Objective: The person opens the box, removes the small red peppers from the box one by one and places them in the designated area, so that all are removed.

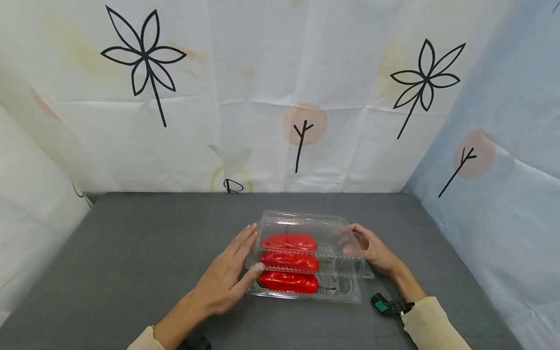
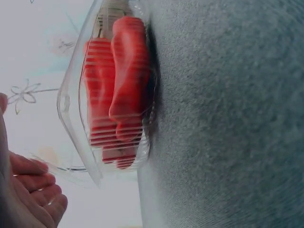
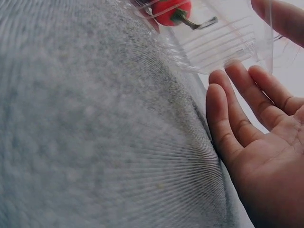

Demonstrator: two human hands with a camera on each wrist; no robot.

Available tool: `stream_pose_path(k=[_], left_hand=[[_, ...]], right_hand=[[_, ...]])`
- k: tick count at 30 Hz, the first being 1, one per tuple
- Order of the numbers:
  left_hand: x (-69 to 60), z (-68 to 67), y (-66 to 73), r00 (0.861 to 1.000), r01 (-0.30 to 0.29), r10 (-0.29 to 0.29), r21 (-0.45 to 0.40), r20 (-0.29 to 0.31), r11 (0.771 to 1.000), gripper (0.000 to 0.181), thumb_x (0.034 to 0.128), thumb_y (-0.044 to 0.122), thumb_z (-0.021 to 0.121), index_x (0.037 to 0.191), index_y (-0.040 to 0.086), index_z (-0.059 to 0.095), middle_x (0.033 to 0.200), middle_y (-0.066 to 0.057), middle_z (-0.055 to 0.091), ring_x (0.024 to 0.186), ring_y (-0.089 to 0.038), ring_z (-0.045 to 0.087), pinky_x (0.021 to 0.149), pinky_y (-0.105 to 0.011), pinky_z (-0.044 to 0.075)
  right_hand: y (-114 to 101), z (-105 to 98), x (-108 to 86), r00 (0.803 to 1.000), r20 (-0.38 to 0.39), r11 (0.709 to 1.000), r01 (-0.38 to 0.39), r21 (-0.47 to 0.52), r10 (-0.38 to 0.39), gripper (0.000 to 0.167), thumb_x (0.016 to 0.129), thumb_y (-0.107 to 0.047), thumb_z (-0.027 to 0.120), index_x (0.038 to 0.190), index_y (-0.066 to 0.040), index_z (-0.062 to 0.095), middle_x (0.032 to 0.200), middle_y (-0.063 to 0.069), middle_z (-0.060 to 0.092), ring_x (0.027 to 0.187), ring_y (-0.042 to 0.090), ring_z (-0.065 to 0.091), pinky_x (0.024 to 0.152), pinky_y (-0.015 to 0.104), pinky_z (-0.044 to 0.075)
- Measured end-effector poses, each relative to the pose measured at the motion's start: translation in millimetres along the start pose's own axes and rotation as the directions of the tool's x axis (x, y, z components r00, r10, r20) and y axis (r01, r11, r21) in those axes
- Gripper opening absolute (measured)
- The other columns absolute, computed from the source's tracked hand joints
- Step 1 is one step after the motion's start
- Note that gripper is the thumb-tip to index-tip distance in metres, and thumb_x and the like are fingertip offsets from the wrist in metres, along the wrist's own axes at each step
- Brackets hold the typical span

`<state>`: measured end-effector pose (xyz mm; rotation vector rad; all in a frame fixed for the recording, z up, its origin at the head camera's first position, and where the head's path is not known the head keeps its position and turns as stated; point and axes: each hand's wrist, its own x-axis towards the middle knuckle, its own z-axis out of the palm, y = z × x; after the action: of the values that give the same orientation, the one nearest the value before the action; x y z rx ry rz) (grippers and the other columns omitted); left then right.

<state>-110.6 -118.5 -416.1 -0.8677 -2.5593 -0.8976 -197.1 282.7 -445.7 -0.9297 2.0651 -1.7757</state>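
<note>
A clear plastic clamshell box [image 1: 350,291] lies on the grey table, its hinged lid [image 1: 302,221] tilted over it and leaving a gap at the front. Inside are three red peppers [image 1: 288,283], side by side, with their stems to the right. At the box's left side is my left hand [image 1: 225,279], fingers extended along the edge and thumb near the front corner. My right hand [image 1: 374,250] is at the right side, its fingertips partly seen through the clear lid. In the right wrist view those fingers [image 3: 247,90] are nearly straight beside the ribbed plastic wall.
Grey cloth covers the table [image 1: 131,253]. A white printed sheet [image 1: 262,146] hangs along the back edge, and another pale sheet [image 1: 503,218] stands at the right. A dark band with a green-faced device [image 1: 385,304] is on my right wrist.
</note>
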Motion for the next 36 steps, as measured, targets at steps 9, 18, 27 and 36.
stream_pose_path(k=[9,18,27,36], left_hand=[[16.4,-4.2,-3.6,0.96,-0.119,0.103,-0.048,-0.259,0.992,0.063,0.0919,0.004,0.071,0.15,0.0,0.046,0.15,-0.015,0.052,0.134,-0.031,0.053,0.104,-0.05,0.044],[41.2,-3.2,-11.2,0.919,-0.143,0.087,-0.119,-0.383,0.983,0.055,0.0865,-0.011,0.072,0.139,-0.003,0.058,0.137,-0.014,0.062,0.122,-0.027,0.063,0.098,-0.043,0.05],[60.1,0.0,-19.2,0.918,-0.06,-0.047,-0.253,-0.395,0.966,0.034,0.0943,-0.004,0.067,0.128,-0.01,0.065,0.122,-0.022,0.069,0.111,-0.028,0.068,0.089,-0.043,0.055],[69.6,-0.3,-23.0,0.928,0.166,-0.276,-0.384,-0.251,0.908,0.035,0.1001,0.007,0.063,0.133,-0.005,0.063,0.126,-0.016,0.068,0.112,-0.025,0.069,0.092,-0.038,0.054]], right_hand=[[-3,-1,1.1,0.993,0.113,0.998,-0.023,0.056,0.016,0.048,0.094,0.01,0.062,0.136,0.016,0.041,0.135,0.029,0.055,0.116,0.024,0.063,0.088,0.034,0.056],[-4,-1,3.1,0.986,0.169,0.998,-0.009,0.062,-0.001,0.045,0.094,0.009,0.063,0.132,0.018,0.04,0.134,0.034,0.051,0.115,0.03,0.061,0.092,0.036,0.055],[-7,-3,0.0,0.98,0.188,0.994,-0.078,0.078,0.062,0.046,0.092,0.009,0.065,0.13,0.016,0.04,0.133,0.038,0.049,0.114,0.032,0.061,0.093,0.037,0.053],[-8,-5,-1.0,0.972,0.219,0.99,-0.112,0.09,0.09,0.05,0.09,0.011,0.066,0.133,0.015,0.041,0.134,0.04,0.048,0.117,0.033,0.06,0.095,0.037,0.052]])
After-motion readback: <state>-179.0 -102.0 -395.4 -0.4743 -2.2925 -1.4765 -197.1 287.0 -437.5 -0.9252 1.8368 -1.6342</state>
